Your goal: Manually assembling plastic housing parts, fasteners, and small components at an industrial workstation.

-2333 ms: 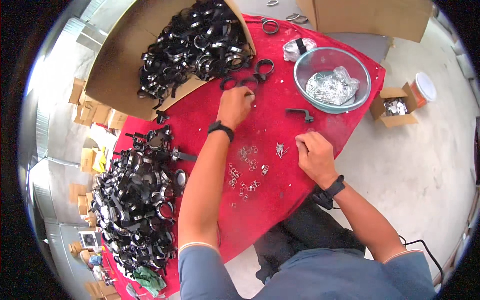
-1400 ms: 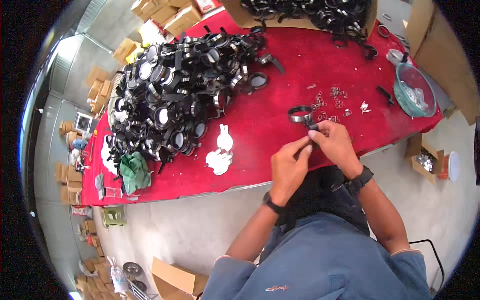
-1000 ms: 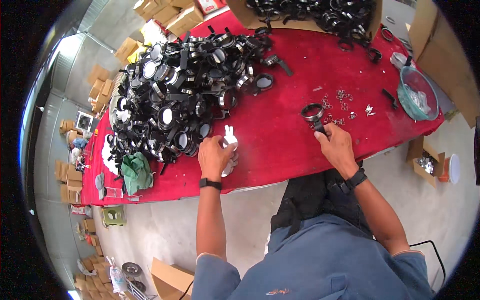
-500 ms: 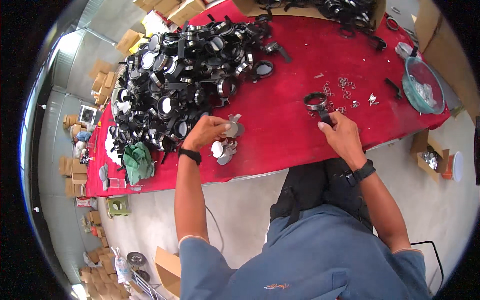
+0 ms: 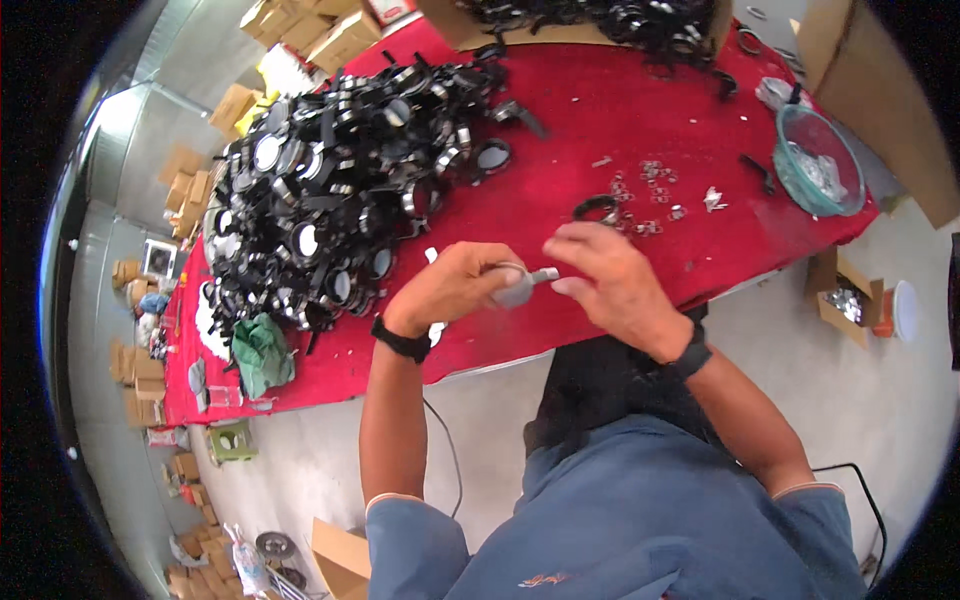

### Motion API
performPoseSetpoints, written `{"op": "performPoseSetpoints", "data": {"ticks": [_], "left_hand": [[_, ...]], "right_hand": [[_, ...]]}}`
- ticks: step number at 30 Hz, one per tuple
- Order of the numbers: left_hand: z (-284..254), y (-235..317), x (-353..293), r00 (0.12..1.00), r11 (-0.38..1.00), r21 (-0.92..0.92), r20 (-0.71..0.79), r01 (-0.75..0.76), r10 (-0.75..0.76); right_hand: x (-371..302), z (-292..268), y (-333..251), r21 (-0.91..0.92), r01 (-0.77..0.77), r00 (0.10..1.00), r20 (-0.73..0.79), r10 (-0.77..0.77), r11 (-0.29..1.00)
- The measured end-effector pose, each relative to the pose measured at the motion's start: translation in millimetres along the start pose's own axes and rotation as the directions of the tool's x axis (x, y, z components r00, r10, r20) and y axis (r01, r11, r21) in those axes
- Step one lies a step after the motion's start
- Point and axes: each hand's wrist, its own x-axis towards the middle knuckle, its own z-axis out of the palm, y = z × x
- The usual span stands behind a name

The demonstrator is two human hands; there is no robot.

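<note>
My left hand (image 5: 460, 283) pinches a pale round disc (image 5: 513, 290) with a short stem pointing right, held just above the red-covered table (image 5: 560, 130). Beside the stem's end, my right hand (image 5: 618, 285) is open, thumb and fingers apart with nothing between them. Behind the right fingers lies a dark ring with a black strap (image 5: 597, 208); the strap is mostly hidden by the hand. Small white pieces (image 5: 433, 333) lie partly covered by my left hand and wrist.
A large heap of black-strapped metal rings (image 5: 340, 180) covers the table's left. Several small metal clips (image 5: 655, 172) and white bits (image 5: 714, 199) lie at right, near a teal basket (image 5: 820, 160). A green cloth (image 5: 262, 352) sits front left; a cardboard box (image 5: 600, 35) stands behind.
My right hand has let go of the strapped ring, which now lies on the table, and moved left. My left hand has lifted the disc and brought it right. The view has shifted slightly.
</note>
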Motion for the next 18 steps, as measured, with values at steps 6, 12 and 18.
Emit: {"op": "performPoseSetpoints", "data": {"ticks": [6,12,18], "left_hand": [[26.1,8.7,24.8,0.999,0.988,-0.148,-0.035,-0.046,0.041],[44.4,18.2,47.0,0.999,0.977,-0.208,-0.035,-0.047,0.04],[47.2,-16.1,72.9,0.961,0.95,-0.311,-0.267,-0.018,-0.069]], "right_hand": [[-11.5,-23.6,-8.3,0.321,-0.256,0.961,-0.015,0.275,0.912],[-18.0,-45.0,0.3,0.094,-0.086,0.995,-0.042,0.09,0.992],[-9.5,-55.1,20.3,-0.107,-0.165,0.971,-0.19,0.143,0.98]]}}
